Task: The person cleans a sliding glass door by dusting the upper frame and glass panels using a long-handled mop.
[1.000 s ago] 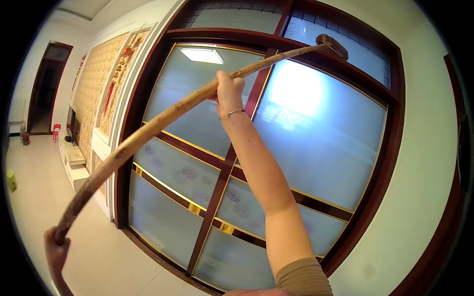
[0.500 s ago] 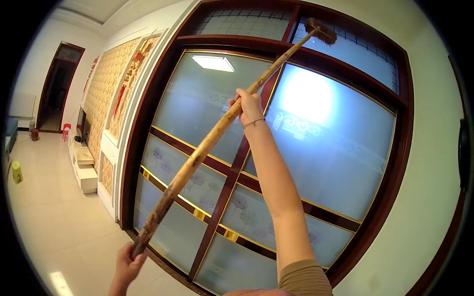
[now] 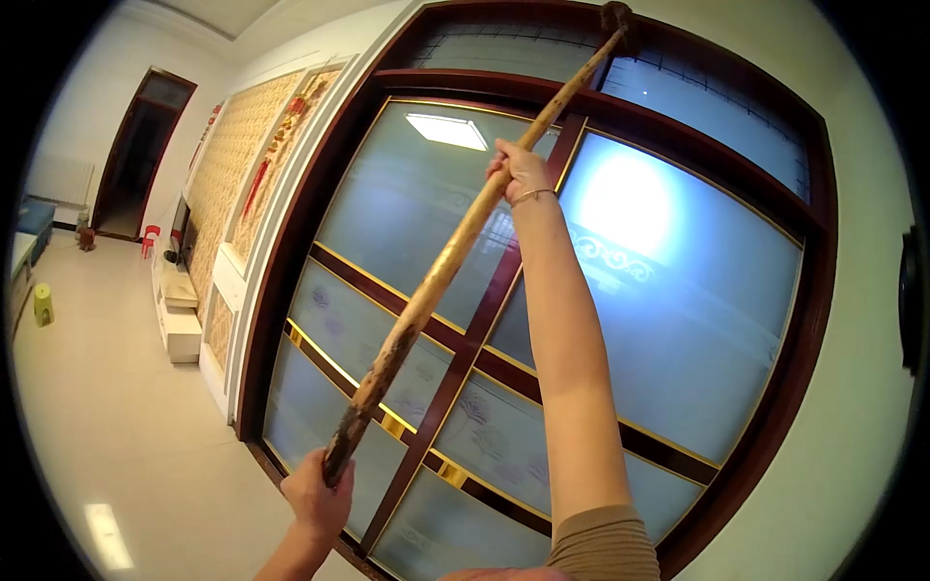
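Note:
A long-handled brush (image 3: pixel 443 274) slants up across the view, its pale wooden pole darker and rougher at the bottom. The small brown bristly head (image 3: pixel 618 19) is at the top bar of the dark red door frame, beside the upright between two upper panes; whether it touches is hard to tell. Low down, my left hand (image 3: pixel 318 496) is wrapped around the pole's dark end. My right hand (image 3: pixel 524 174), with a thin bracelet at the wrist, grips the pole higher up, arm stretched out. Behind the pole stand frosted glass sliding doors (image 3: pixel 668 339).
Left of the doors are a patterned wall panel (image 3: pixel 237 145) with red hanging ornaments (image 3: pixel 260 184), and a low white TV cabinet (image 3: pixel 182 334). A red stool (image 3: pixel 150 240) and a yellow-green stool (image 3: pixel 44 304) stand on the tiled floor (image 3: pixel 116 416). Beyond is a dark doorway (image 3: pixel 140 160).
The brush head has moved up and slightly left, from the upper right pane to the top of the frame. Both hands have shifted right, still on the pole, which stands steeper.

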Motion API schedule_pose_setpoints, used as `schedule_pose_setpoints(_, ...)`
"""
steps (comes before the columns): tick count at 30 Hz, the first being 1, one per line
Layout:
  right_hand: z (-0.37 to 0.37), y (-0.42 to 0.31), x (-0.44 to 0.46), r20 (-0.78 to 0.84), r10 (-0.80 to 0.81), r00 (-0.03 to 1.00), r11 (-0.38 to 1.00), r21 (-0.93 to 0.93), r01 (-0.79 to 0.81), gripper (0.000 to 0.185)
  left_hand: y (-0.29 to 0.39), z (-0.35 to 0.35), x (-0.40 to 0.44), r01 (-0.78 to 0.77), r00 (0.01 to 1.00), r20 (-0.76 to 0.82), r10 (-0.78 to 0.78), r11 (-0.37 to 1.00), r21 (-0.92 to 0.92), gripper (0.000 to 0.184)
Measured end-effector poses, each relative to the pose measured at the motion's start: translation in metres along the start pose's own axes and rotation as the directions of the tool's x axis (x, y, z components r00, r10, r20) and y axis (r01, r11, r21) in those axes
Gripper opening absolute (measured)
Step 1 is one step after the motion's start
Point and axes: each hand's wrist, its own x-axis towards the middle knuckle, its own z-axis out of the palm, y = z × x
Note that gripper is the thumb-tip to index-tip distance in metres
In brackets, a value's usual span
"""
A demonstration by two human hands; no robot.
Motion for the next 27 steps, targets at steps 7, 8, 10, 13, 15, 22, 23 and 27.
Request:
schedule_pose_setpoints(7, -0.02, 0.005, 0.013, 0.014, 0.042, 0.999, 0.999, -0.032, -0.042, 0.015, 0.01, 0.016, -0.002, 0.069, 0.994, 0.095, -0.062, 0.996, -0.065, 0.025)
schedule_pose_setpoints(8, -0.022, 0.007, 0.009, 0.012, 0.046, 0.999, 0.998, -0.037, -0.045, 0.015, 0.009, 0.016, -0.007, 0.068, 0.991, 0.118, -0.058, 0.994, -0.081, 0.025)
schedule_pose_setpoints(10, -0.027, 0.014, -0.001, 0.012, 0.064, 0.998, 0.998, -0.025, -0.064, 0.015, 0.005, 0.013, -0.019, 0.073, 0.985, 0.163, -0.056, 0.992, -0.103, 0.025)
schedule_pose_setpoints(13, -0.026, 0.031, -0.03, -0.004, 0.1, 0.995, 0.995, -0.012, -0.1, 0.014, -0.012, 0.003, -0.039, 0.187, 0.945, 0.285, -0.157, 0.979, -0.079, 0.026)
schedule_pose_setpoints(15, -0.022, 0.049, -0.049, 0.021, 0.075, 0.997, 0.992, -0.107, -0.073, 0.014, -0.03, -0.007, -0.054, 0.237, 0.926, 0.315, -0.208, 0.97, -0.054, 0.024)
schedule_pose_setpoints(22, 0.017, 0.092, -0.14, -0.018, 0.146, 0.989, 0.989, 0.02, -0.145, 0.015, -0.08, -0.079, -0.108, 0.256, 0.892, 0.35, -0.286, 0.958, 0.131, 0.022)
schedule_pose_setpoints(23, 0.023, 0.097, -0.155, -0.009, 0.145, 0.989, 0.988, 0.06, -0.144, 0.015, -0.081, -0.094, -0.115, 0.256, 0.888, 0.357, -0.288, 0.957, 0.136, 0.022)
schedule_pose_setpoints(27, 0.047, 0.111, -0.213, 0.029, 0.17, 0.985, 0.975, 0.141, -0.173, 0.016, -0.093, -0.15, -0.14, 0.288, 0.858, 0.36, -0.366, 0.924, 0.252, 0.019)
